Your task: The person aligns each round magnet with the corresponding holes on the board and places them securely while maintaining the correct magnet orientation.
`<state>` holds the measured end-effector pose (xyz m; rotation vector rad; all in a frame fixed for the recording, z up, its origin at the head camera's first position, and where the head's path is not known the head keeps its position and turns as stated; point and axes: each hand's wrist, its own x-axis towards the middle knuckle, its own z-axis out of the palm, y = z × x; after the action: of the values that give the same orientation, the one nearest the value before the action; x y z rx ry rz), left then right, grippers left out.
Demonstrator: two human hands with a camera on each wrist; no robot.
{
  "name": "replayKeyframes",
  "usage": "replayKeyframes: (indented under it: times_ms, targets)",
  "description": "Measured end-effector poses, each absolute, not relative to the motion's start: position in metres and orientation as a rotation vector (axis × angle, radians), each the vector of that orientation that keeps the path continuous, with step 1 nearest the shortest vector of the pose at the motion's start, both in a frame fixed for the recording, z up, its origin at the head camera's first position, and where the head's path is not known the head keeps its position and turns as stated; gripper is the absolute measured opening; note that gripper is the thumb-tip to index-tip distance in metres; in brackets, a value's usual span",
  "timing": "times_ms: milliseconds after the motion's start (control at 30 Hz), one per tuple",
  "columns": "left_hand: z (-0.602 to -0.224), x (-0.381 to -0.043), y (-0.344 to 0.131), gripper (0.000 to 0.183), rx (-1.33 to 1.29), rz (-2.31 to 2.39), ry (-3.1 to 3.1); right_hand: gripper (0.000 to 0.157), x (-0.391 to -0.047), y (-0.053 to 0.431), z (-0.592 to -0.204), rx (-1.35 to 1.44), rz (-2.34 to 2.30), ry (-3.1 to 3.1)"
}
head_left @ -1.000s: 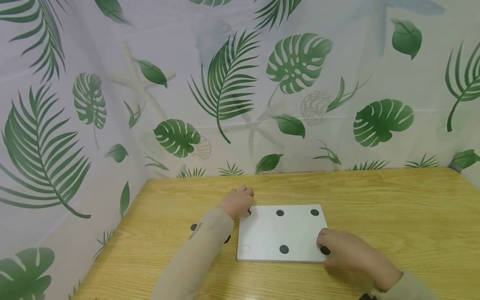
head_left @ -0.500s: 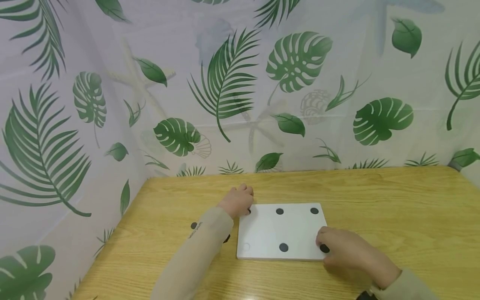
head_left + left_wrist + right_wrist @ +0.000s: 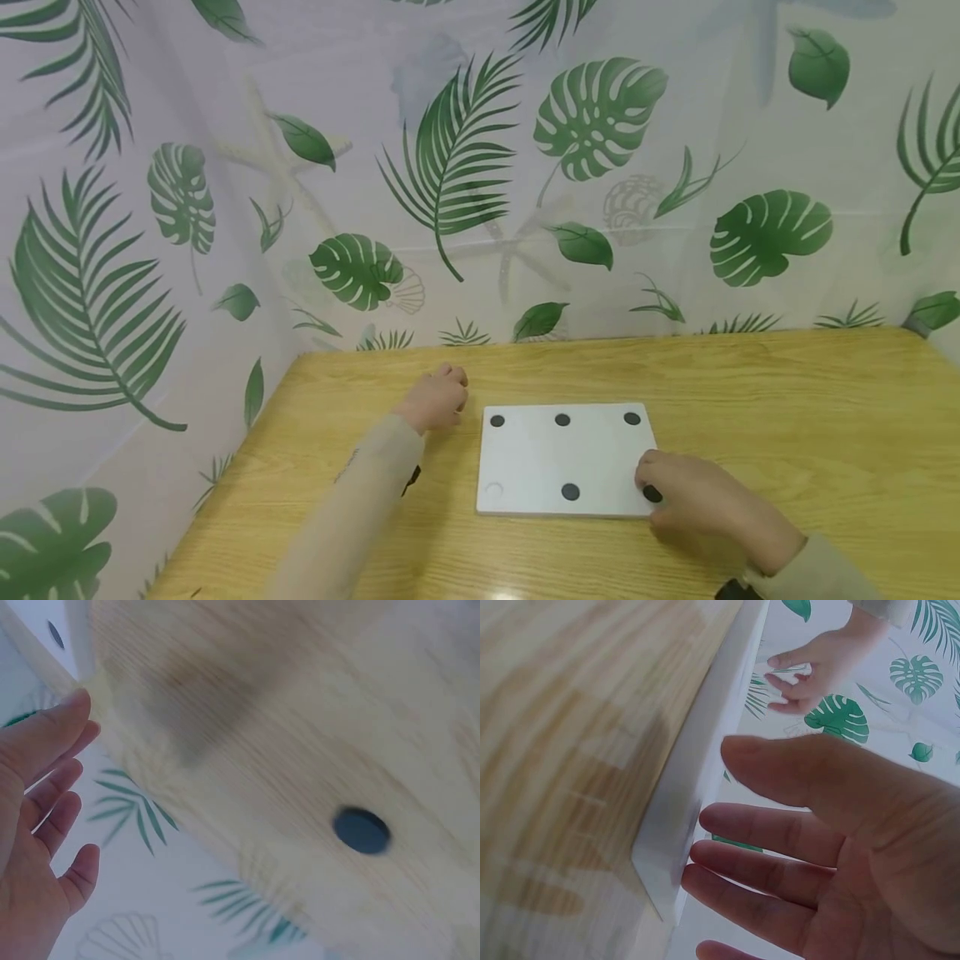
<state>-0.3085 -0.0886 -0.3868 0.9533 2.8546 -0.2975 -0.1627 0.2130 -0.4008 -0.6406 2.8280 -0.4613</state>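
Observation:
A white rectangular board (image 3: 562,458) lies on the table with several black discs set in it, one of them the top-left disc (image 3: 497,421). Its bottom-left corner shows a bare round recess (image 3: 493,492). My left hand (image 3: 437,398) hovers left of the board, fingers loosely spread and holding nothing. A loose black disc (image 3: 362,829) lies on the wood near that hand; in the head view the left sleeve hides it. At the board's right end rests my right hand (image 3: 693,498), relaxed fingers (image 3: 754,900) right at the edge and thumb raised, partly covering the bottom-right disc (image 3: 652,494).
The wooden table (image 3: 810,417) stretches beyond the board on every side. Behind and to the left hangs a white cloth (image 3: 465,167) printed with green leaves, meeting the table's back edge.
My left hand has left the board's top-left corner and moved left, uncovering the disc there. The left sleeve now covers the loose disc on the table. My right hand stays at the board's edge.

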Motion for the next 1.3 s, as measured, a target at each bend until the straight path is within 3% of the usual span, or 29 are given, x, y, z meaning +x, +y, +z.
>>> replayKeyframes:
  times_ms: [400, 533, 700, 1300]
  targets:
    - [-0.385, -0.302, -0.154, 0.008, 0.784, -0.210, 2.928, 0.025, -0.163, 0.213, -0.399, -0.663, -0.454, 2.842]
    - [-0.384, -0.294, -0.165, 0.017, 0.697, -0.150, 2.893, 0.024, -0.163, 0.213, -0.399, -0.661, -0.449, 2.844]
    - [-0.387, -0.284, -0.173, 0.024, 0.636, -0.121, 2.863, 0.025, -0.164, 0.213, -0.400, -0.634, -0.468, 2.827]
    - [-0.392, -0.279, -0.169, 0.016, 0.640, -0.037, 2.837, 0.028, -0.164, 0.211, -0.400, -0.588, -0.477, 2.818]
